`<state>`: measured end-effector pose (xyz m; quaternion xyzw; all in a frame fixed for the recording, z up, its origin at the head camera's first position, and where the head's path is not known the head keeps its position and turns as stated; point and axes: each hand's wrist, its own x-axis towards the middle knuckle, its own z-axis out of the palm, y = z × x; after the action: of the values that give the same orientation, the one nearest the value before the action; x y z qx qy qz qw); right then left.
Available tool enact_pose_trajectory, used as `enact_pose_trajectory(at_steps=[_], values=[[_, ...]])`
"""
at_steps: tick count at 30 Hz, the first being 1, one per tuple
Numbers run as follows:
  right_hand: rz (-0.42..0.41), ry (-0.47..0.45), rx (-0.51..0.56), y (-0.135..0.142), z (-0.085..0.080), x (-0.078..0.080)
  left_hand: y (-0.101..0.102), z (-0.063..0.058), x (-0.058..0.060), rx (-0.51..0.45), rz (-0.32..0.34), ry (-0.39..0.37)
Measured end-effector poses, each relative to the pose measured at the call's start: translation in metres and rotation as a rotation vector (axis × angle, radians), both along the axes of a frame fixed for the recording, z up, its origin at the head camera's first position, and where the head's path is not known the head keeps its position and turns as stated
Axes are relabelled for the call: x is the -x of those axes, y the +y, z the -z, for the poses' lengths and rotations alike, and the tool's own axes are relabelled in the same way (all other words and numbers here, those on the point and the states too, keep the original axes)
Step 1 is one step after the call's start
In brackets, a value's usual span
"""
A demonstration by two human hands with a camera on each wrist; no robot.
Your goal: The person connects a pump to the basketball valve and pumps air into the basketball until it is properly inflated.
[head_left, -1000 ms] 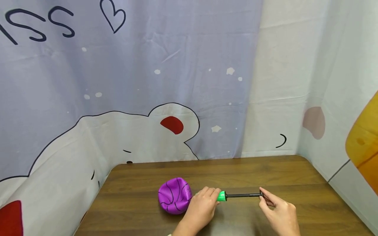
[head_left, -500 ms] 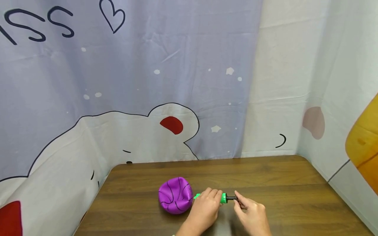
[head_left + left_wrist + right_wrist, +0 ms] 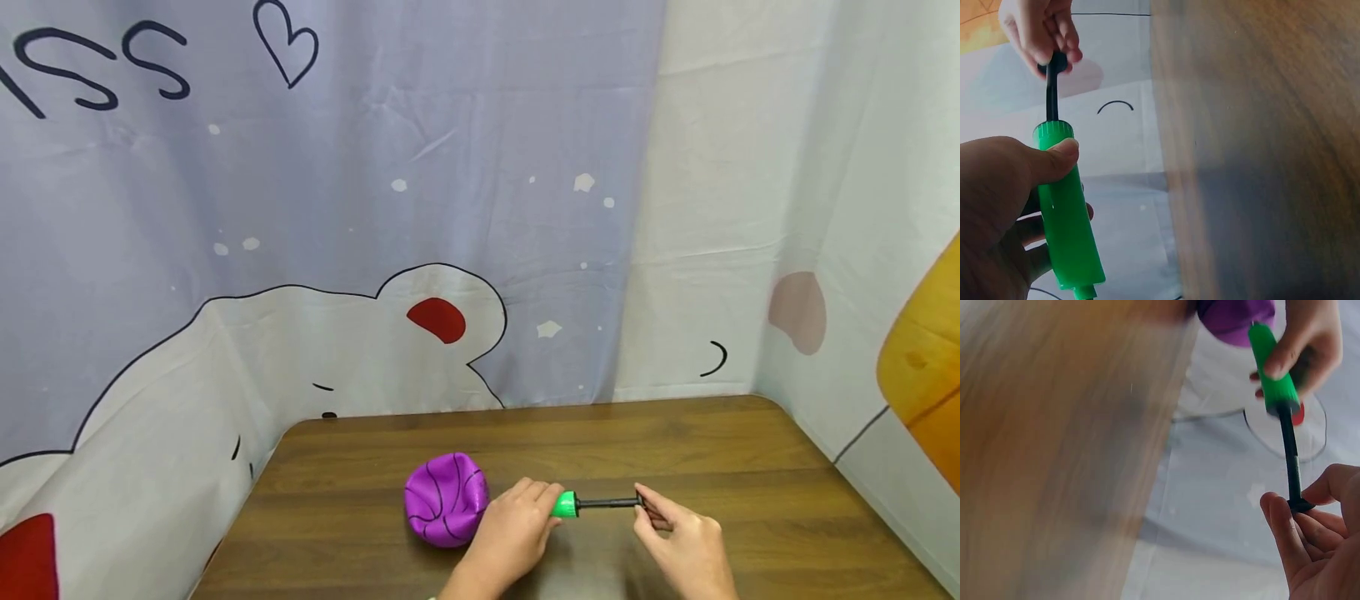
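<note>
My left hand [image 3: 513, 529] grips the green barrel of a small hand pump [image 3: 1067, 212], with the thumb laid across it near the ribbed cap. From that cap the black rod [image 3: 609, 502] sticks out to the right, and my right hand [image 3: 686, 537] pinches the black handle [image 3: 1299, 505] at its end between thumb and fingers. At the pump's other end sits a purple ball [image 3: 446, 500] with black lines, dented and partly deflated. In the right wrist view the pump's thin tip meets the ball [image 3: 1232, 319].
Everything is over a brown wood-grain table [image 3: 360, 450]. Behind it and along the sides hangs a printed curtain [image 3: 450, 208] with cartoon figures, reaching down to the table's far edge.
My right hand first pushed the rod left into the barrel, then drew it back out to the right. My left hand and the ball stay nearly in place.
</note>
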<state>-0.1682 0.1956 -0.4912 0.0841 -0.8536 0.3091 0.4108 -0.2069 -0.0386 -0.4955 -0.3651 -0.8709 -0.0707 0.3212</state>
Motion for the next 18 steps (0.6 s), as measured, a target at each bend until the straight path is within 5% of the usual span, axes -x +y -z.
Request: enact_pose_trajectory(at_steps=[8, 18], values=[[0.052, -0.076, 0.026, 0.024, -0.006, -0.004, -0.002, -0.003, 0.001, -0.022, -0.009, -0.006], [-0.024, 0.1, -0.053, -0.014, 0.004, 0.005, 0.003, -0.004, 0.001, 0.047, -0.059, 0.057]])
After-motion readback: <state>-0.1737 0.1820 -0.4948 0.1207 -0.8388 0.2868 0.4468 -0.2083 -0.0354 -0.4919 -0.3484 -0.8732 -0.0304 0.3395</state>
